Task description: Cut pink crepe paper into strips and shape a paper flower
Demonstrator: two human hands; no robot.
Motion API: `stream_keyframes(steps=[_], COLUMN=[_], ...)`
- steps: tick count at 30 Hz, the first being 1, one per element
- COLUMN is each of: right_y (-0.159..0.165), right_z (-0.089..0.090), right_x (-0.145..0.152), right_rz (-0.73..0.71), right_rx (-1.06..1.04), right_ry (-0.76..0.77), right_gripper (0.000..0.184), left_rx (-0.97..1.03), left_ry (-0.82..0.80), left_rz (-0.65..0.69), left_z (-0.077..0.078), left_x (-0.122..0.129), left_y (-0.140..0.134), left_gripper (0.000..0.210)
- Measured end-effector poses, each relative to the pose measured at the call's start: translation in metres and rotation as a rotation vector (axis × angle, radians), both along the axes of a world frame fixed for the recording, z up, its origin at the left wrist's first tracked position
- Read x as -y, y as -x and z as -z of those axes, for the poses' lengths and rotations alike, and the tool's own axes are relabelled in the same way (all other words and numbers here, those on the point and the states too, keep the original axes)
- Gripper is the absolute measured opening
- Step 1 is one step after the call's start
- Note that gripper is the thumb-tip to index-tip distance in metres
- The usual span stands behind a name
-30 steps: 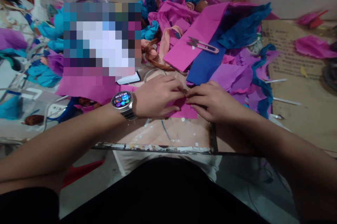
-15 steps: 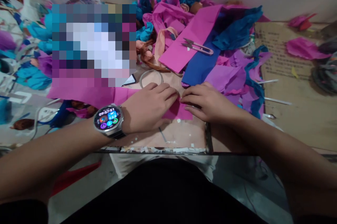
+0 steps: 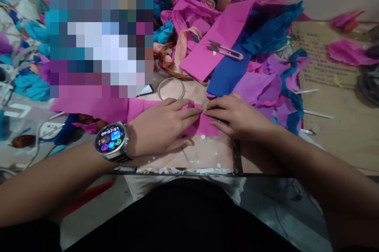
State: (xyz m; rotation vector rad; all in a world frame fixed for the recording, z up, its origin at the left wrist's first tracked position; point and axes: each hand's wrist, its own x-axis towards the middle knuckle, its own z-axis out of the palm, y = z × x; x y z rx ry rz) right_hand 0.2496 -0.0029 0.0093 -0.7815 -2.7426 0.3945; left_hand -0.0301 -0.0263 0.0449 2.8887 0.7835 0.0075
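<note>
A long strip of pink crepe paper (image 3: 134, 110) lies across the board in front of me, with crease lines near its middle. My left hand (image 3: 162, 127), with a smartwatch (image 3: 111, 142) on the wrist, rests flat on it. Its fingers are stretched out, and the thumb lies apart on the near side. At the strip's right end my right hand (image 3: 237, 115) has bent fingers closed on the paper. The index fingertips of both hands nearly meet there. Part of the strip is hidden under my hands. Behind them lies a clear ring (image 3: 171, 89).
Thread snips (image 3: 225, 49) lie on a folded pink sheet (image 3: 204, 56) beside a blue sheet (image 3: 226, 72). Crumpled purple and teal paper heaps up at the back and right. Cardboard (image 3: 334, 125) covers the right side. A blurred block hides the back left. The table edge (image 3: 183, 171) is close.
My left hand has slid slightly left and nearer to me, its thumb now spread from the fingers. My right hand stays at the paper's end. The view has shifted a little.
</note>
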Motion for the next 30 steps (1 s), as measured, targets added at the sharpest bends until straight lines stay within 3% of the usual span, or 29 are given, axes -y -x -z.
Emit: stream_keyframes(steps=[9,22,30], right_y=[0.001,-0.001,-0.002], right_z=[-0.004,-0.02,-0.025], right_x=[0.0,0.002,0.006], right_rz=[-0.074,-0.161,-0.203], right_rx=[0.017,0.044,0.042], right_ry=[-0.065,0.052,0.038], right_gripper=[0.027,0.022,0.031], left_rx=[0.035,0.049,0.102], left_ry=[-0.026,-0.022,-0.021], left_rz=[-0.031,-0.004,0.002], left_z=[0.005,0.015,0.018], left_x=[0.003,-0.001,-0.002], left_y=[-0.003,-0.007,-0.007], left_gripper=[0.064,0.067,0.066])
